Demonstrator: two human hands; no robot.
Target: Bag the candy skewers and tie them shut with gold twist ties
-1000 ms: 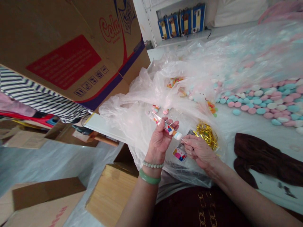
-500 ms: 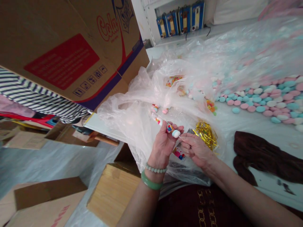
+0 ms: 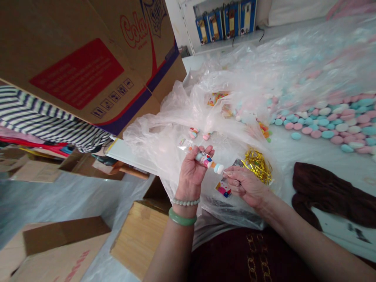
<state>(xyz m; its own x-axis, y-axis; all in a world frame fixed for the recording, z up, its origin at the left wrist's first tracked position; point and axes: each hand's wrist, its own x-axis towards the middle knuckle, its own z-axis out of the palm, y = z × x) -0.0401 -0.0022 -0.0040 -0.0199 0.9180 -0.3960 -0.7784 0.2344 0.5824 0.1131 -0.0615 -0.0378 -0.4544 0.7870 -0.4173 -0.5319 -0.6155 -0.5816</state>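
My left hand, with a beaded bracelet and a green bangle at the wrist, holds a small clear bag of colorful candies between thumb and fingers. White and pale blue pieces sit at the bag's right end. My right hand pinches the tip of the bag just past these pieces. Below my fingers lies a printed card. A bundle of gold twist ties rests beyond my right hand. Wrapped candies lie on the plastic sheet.
A large cardboard box stands at the upper left. Many pastel candies spread over the right side. Dark brown cloth lies at the right. Open boxes stand on the floor, lower left. Blue boxes line a shelf.
My left hand has shifted left and its fingers have opened somewhat, showing more of the candy bag. My right hand has moved slightly to the right, still pinching the bag's end.
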